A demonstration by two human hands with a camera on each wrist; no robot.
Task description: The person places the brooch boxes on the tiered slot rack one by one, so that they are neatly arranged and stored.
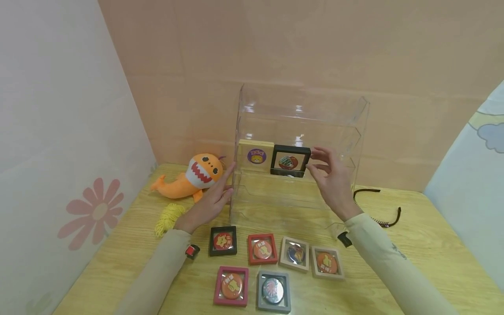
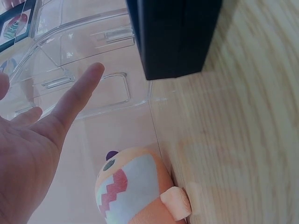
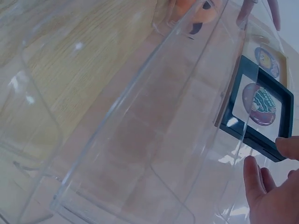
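Observation:
A clear tiered display rack (image 1: pixel 299 116) stands before me. On one of its shelves a black display frame (image 1: pixel 291 149) with a round badge stands upright beside a cream frame (image 1: pixel 245 158) bearing a purple bear badge. My right hand (image 1: pixel 332 186) is at the black frame's right edge. In the right wrist view its fingertip touches the frame's upper corner, the thumb being just below that edge. My left hand (image 1: pixel 210 203) has its fingers stretched out along the rack's left side; the left wrist view shows these fingers (image 2: pixel 77 98) extended, holding nothing.
Several badge frames lie on the wooden table in front of the rack, among them a red one (image 1: pixel 262 261) and a grey one (image 1: pixel 274 308). An orange plush shark (image 1: pixel 175 187) and yellow yarn (image 1: pixel 168 216) lie at left. A dark headband-like strip (image 1: pixel 398 216) lies right.

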